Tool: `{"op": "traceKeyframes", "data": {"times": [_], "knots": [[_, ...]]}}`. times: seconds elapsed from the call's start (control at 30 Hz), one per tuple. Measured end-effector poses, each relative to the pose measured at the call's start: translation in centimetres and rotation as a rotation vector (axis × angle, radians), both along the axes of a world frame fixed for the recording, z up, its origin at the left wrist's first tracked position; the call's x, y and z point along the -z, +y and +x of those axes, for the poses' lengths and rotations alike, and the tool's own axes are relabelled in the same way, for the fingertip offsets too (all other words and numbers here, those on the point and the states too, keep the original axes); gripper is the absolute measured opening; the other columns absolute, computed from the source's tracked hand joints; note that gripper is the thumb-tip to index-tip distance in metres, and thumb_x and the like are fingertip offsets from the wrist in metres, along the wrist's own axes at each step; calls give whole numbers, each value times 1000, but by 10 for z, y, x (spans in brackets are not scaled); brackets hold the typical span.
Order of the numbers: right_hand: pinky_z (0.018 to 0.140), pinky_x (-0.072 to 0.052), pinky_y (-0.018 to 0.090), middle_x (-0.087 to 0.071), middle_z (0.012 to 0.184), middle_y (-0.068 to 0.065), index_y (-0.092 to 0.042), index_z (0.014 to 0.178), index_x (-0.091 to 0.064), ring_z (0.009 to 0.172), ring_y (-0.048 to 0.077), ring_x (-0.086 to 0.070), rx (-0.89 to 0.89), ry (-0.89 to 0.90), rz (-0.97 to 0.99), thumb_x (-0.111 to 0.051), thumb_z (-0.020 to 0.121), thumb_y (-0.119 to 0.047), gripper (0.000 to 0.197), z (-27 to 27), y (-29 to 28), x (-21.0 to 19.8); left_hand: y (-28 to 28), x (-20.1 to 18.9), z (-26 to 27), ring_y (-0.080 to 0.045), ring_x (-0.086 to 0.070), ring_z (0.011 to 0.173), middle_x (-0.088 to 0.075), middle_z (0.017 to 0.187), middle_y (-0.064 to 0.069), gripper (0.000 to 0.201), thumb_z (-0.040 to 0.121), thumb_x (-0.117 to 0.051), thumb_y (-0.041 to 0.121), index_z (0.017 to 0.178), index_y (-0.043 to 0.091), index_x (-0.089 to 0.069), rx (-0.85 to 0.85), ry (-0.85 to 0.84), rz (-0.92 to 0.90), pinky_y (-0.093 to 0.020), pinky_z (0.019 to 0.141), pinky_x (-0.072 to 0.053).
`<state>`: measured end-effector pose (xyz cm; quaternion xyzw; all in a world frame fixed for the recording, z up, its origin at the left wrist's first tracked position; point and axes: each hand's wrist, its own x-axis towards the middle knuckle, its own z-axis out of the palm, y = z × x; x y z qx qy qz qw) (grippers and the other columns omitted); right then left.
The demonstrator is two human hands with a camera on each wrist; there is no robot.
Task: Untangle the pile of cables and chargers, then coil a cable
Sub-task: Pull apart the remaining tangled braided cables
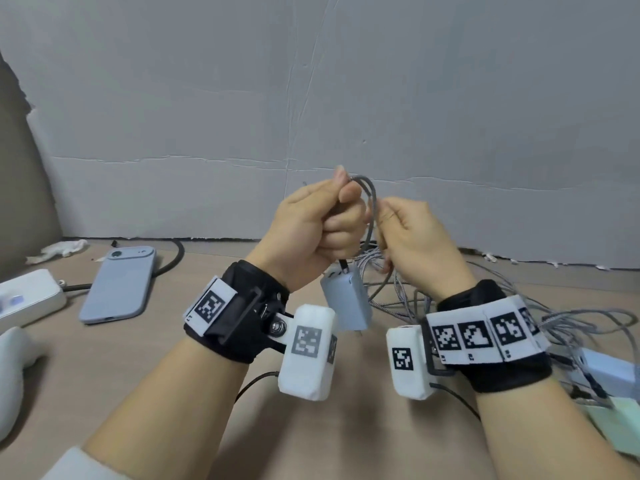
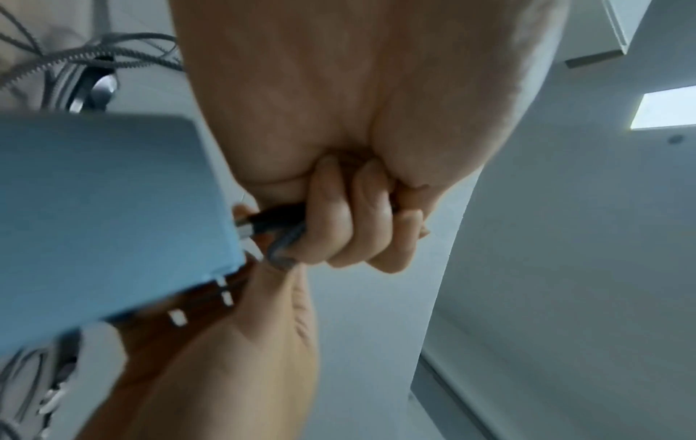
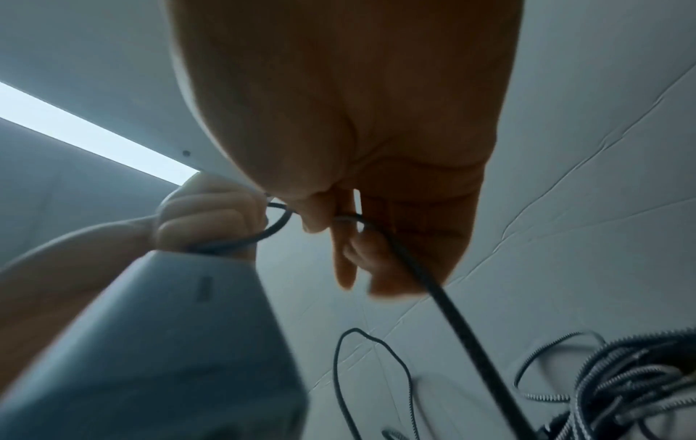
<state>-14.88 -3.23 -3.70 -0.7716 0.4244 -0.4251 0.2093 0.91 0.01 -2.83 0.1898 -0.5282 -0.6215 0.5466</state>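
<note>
My left hand (image 1: 325, 220) is raised above the table, its fist closed round a grey braided cable (image 1: 370, 202) that loops out over the top of it. A pale blue charger block (image 1: 346, 303) hangs from that cable just under the fist, seen close up in the left wrist view as the charger (image 2: 105, 214). My right hand (image 1: 412, 233) is beside the left one and pinches the same cable (image 3: 433, 279) between its fingers. From there the cable runs down to a tangled pile of braided cables (image 1: 408, 289) on the table, shown also as the pile (image 3: 621, 384).
A blue phone (image 1: 121, 285) lies face down at the left, beside a white power strip (image 1: 27, 299) with a black cord. Another pale blue charger (image 1: 609, 372) and a light green block (image 1: 620, 424) lie at the right edge. A grey wall stands close behind.
</note>
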Motion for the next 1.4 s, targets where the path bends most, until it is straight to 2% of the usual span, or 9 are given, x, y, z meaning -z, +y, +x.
{"op": "traceKeyframes", "data": {"times": [0.1,0.23,0.3,0.5,0.7,0.83,1.07,1.17,1.4], "knots": [[67,-53,48,-57,66,7,-21,78,-52,67,34,-61,-71,168,96,-35,107,-40,39,10,2,6,-4,-1,-1,-5,-19,44,-40,61,5,35,110,-25,32,87,17,-46,-27,126,-34,-19,43,-14],[61,-42,30,-60,76,4,-21,101,-47,68,19,-56,-172,468,304,-42,100,-15,8,13,5,15,-8,1,5,-6,-25,48,-49,74,2,31,110,-30,26,113,8,-55,-181,113,-92,-19,47,-19],[64,-41,32,-56,83,-4,-28,106,-40,79,20,-57,-165,607,301,-44,93,-8,24,15,10,15,-8,3,4,-8,-28,54,-52,82,0,32,109,-33,22,127,3,-51,-227,75,-127,-21,52,-22],[55,-36,30,-48,84,1,-14,97,-45,71,17,-50,-79,869,160,-44,97,-8,6,20,30,3,-3,11,-7,-15,-36,65,-67,96,-1,31,110,-33,20,126,7,-55,-372,-360,-264,-24,59,-35],[69,-54,39,-59,92,2,-17,88,-60,77,25,-60,-96,691,45,-49,94,-13,13,15,38,-15,-5,18,-6,-8,-54,72,-61,85,6,29,111,-35,22,106,5,-58,-451,-734,-302,-23,68,-44],[53,-39,12,-53,51,-21,-32,65,-64,57,-2,-52,-139,474,44,-54,86,-8,33,5,37,-27,-8,17,5,-12,-45,65,-48,74,7,31,109,-35,31,91,13,-51,-497,-808,-347,-30,66,-40],[64,-43,27,-60,70,-5,-28,96,-60,61,6,-50,-132,131,-33,-64,84,-12,20,-11,24,-29,-5,12,16,-17,-42,67,-47,70,2,44,101,-40,55,85,20,-60,-437,-842,-276,-51,80,-51],[66,-46,30,-59,69,-8,-27,92,-62,62,7,-51,-55,152,-117,-65,84,-11,18,-17,16,-28,1,5,18,-11,-41,62,-49,62,2,46,100,-54,49,85,7,-65,-414,-922,-346,-35,60,-39],[75,-59,47,-69,76,5,-25,86,-68,73,18,-71,60,-98,-124,-60,90,-12,15,-25,3,-24,-3,-2,22,-10,-14,48,-17,58,5,37,103,-45,33,71,15,-51,-321,-251,-205,-21,46,-13]]}}
